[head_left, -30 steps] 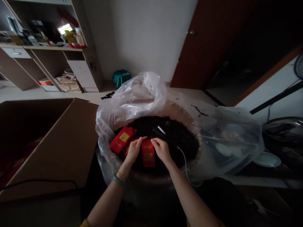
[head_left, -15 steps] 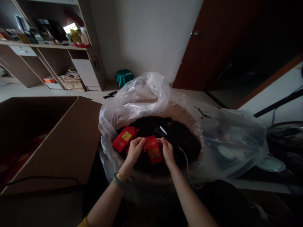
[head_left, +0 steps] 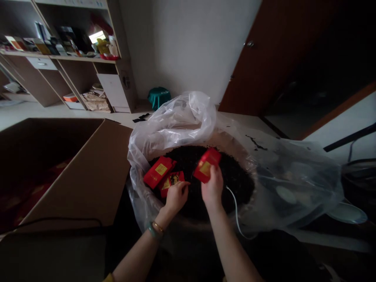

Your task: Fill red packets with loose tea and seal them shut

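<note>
My right hand [head_left: 213,187] grips a red packet [head_left: 205,167] with a gold label, holding it tilted above a mass of dark, loose, tea-like leaves [head_left: 202,205]. My left hand [head_left: 177,197] is closed, thumb against curled fingers, over the left part of the leaves; whatever it may pinch is too small to make out. Just beyond it lies an opened red packet [head_left: 166,186] with dark bits on it. Another red packet [head_left: 155,172] with a gold label rests beside that one at the left rim. The leaves fill a round container lined with a clear plastic bag [head_left: 141,147].
At the left stands a cardboard box [head_left: 79,172] with red packets [head_left: 37,192] inside. A white cable [head_left: 236,211] runs out of the leaves at the right. Clear plastic [head_left: 296,188] spreads over the floor. Behind are a desk [head_left: 76,58], a green bin [head_left: 159,98] and a brown door [head_left: 264,58].
My right hand has taken the red packet up and away from my left hand. The left hand has drawn back slightly. The black device with a bright display is now hidden. The view has shifted slightly.
</note>
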Available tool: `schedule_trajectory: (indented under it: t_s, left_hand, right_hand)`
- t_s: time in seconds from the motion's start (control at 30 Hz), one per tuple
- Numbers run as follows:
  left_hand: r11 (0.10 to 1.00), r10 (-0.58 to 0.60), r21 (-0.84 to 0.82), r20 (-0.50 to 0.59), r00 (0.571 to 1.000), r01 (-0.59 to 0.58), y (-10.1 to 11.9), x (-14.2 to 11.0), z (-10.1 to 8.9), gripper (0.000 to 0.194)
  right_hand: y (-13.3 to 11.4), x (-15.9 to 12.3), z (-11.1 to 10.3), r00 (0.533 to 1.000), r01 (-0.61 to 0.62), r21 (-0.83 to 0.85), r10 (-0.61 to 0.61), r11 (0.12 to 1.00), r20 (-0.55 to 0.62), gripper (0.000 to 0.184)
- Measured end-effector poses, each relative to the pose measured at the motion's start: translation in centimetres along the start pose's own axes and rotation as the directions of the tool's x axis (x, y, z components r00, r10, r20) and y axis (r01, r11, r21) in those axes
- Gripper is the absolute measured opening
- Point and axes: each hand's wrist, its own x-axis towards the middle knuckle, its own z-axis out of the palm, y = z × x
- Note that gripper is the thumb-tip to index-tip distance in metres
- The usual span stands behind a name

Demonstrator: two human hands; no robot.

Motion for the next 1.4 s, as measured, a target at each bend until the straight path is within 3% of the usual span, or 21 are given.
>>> schedule_trajectory:
  t_s: [0.07,0.13,0.2,0.27,0.3,0.37,0.43,0.53,0.6,0.7,0.77,0.87,0.93,1.03,1.13,1.23,1.33,1.4]
  left_hand:
    - [0.999,0.002,0.037,-0.017,1.0,-0.002,0.1,0.1,0.1,0.02]
    - [0.998,-0.009,0.065,-0.047,0.999,0.012,0.2,0.3,-0.2,0.019]
    - [0.994,-0.006,0.113,-0.07,0.998,0.014,0.2,0.4,-0.6,0.021]
    - [0.985,0.001,0.173,-0.107,0.994,0.018,0.0,0.6,-0.9,0.023]
    - [0.982,0.002,0.19,-0.136,0.991,0.024,-0.2,0.6,-1.0,0.024]
    - [0.983,-0.006,0.178,-0.213,0.977,0.045,-0.6,0.8,-1.1,0.026]
    - [0.988,-0.029,0.136,-0.286,0.958,0.071,-1.1,1.0,-0.9,0.031]
    - [0.99,-0.07,0.094,-0.324,0.943,0.106,-1.9,1.2,-0.5,0.042]
    - [0.991,-0.086,0.073,-0.316,0.945,0.114,-2.3,1.2,-0.3,0.048]
    - [0.991,-0.091,0.064,-0.311,0.946,0.116,-2.6,1.1,-0.1,0.05]
    - [0.989,-0.085,0.09,-0.312,0.946,0.118,-2.5,1.1,-0.1,0.047]
    - [0.983,-0.054,0.15,-0.315,0.948,0.106,-2.2,1.2,-0.4,0.04]
    - [0.981,-0.02,0.175,-0.332,0.943,0.083,-1.7,1.2,-0.6,0.036]
    - [0.983,0.018,0.177,-0.338,0.941,0.045,-0.8,1.3,-1.0,0.035]
    - [0.993,-0.004,0.108,-0.305,0.952,0.039,-0.4,1.2,-1.0,0.027]
    - [0.99,-0.114,-0.105,-0.266,0.957,0.089,-0.5,1.2,-0.9,0.013]
    - [0.916,-0.291,-0.355,-0.272,0.917,0.186,-0.4,1.3,-1.2,0.02]
    - [0.84,-0.398,-0.486,-0.253,0.882,0.24,-0.2,1.4,-1.4,0.025]
  right_hand:
    - [-1.9,-0.6,3.5,0.989,0.005,0.024,-0.008,1.0,0.149,0.054]
    - [-3.0,-0.6,5.5,0.926,-0.042,0.09,0.005,0.995,0.376,0.057]
    - [-2.7,0.0,5.1,0.903,-0.013,0.04,-0.005,0.999,0.429,0.054]
    - [-0.9,0.8,3.0,0.906,0.085,-0.219,0.017,0.972,0.424,0.045]
    - [0.3,1.1,1.6,0.907,0.139,-0.408,0.049,0.902,0.417,0.038]
    - [2.8,1.3,-0.6,0.902,0.24,-0.72,0.125,0.651,0.413,0.025]
    - [4.8,1.0,-1.6,0.907,0.258,-0.785,0.138,0.563,0.397,0.03]
    - [5.9,0.3,-0.9,0.913,0.322,-0.861,0.114,0.393,0.393,0.044]
    - [5.9,0.0,-0.2,0.92,0.318,-0.878,0.107,0.357,0.377,0.04]
    - [5.5,-0.1,0.0,0.936,0.279,-0.871,0.089,0.405,0.341,0.014]
    - [5.5,-0.1,-0.5,0.945,0.261,-0.852,0.06,0.454,0.321,0.007]
    - [5.4,0.3,-1.7,0.949,0.279,-0.773,-0.041,0.57,0.312,0.015]
    - [5.0,0.7,-2.6,0.961,0.243,-0.668,-0.081,0.703,0.265,0.023]
    - [3.7,1.4,-3.7,0.979,0.13,-0.491,-0.033,0.862,0.201,0.035]
    - [2.2,1.8,-4.0,0.964,0.156,-0.445,-0.037,0.882,0.264,0.033]
    - [1.9,1.6,-3.5,0.956,0.21,-0.424,-0.093,0.881,0.279,0.032]
    - [3.2,1.0,-2.8,0.967,0.214,-0.45,-0.124,0.867,0.221,0.04]
    - [4.3,0.4,-2.6,0.966,0.205,-0.498,-0.092,0.843,0.243,0.036]
